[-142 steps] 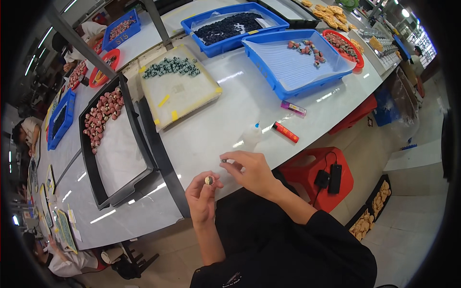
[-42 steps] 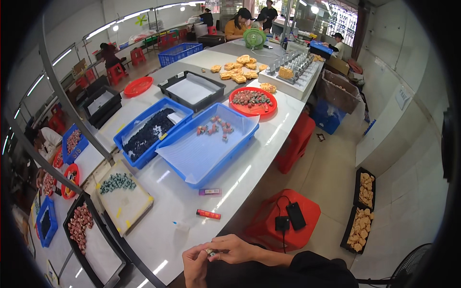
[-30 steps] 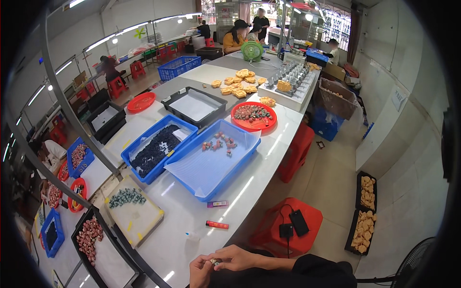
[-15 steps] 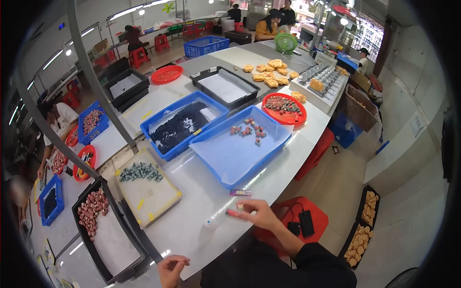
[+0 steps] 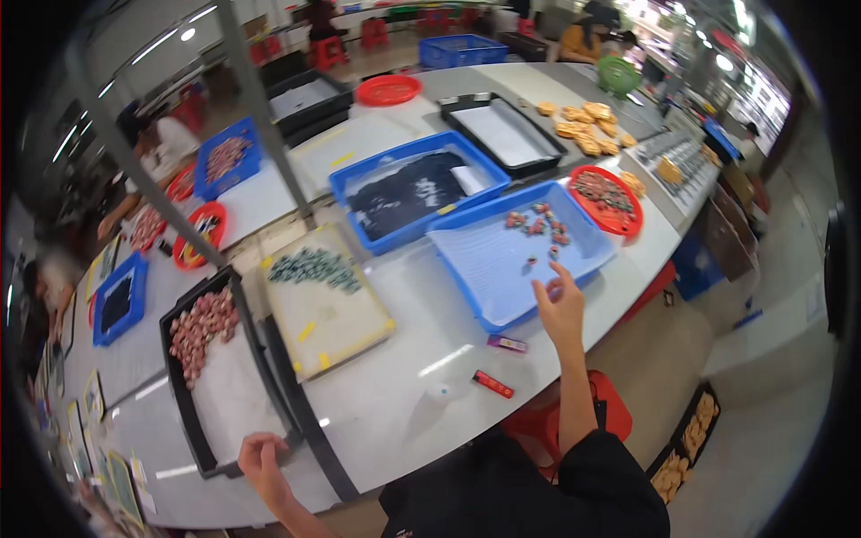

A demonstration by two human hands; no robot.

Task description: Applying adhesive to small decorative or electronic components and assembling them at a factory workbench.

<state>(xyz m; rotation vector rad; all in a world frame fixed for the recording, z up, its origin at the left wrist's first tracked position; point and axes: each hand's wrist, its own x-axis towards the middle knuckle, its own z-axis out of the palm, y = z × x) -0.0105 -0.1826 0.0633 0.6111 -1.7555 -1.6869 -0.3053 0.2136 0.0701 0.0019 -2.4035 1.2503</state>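
Note:
My right hand (image 5: 562,305) is over the near right side of a blue tray (image 5: 466,291) lined with a pale sheet. Its thumb and forefinger are apart, and I see nothing between them. Just beyond the fingertips lies a small dark-and-pink piece (image 5: 532,262), with several red-and-green pieces (image 5: 540,221) farther back. My left hand (image 5: 263,462) is at the near end of a black tray (image 5: 199,439) holding pink pieces (image 5: 199,332). Its fingers curl and are blurred. Between the hands lie a red bar-shaped item (image 5: 493,385) and a purple one (image 5: 508,343) on the table.
A pale board (image 5: 345,336) bears grey-green pieces (image 5: 309,267). Beyond stand a blue tray of dark material (image 5: 404,193), a black tray (image 5: 507,130) and a red round tray of pieces (image 5: 605,199). A metal post (image 5: 260,108) rises at left. A red stool (image 5: 610,408) is beside me.
My right hand has moved from beside the red bar up to the blue tray. My left hand has come to the black tray's near end. The view has turned left.

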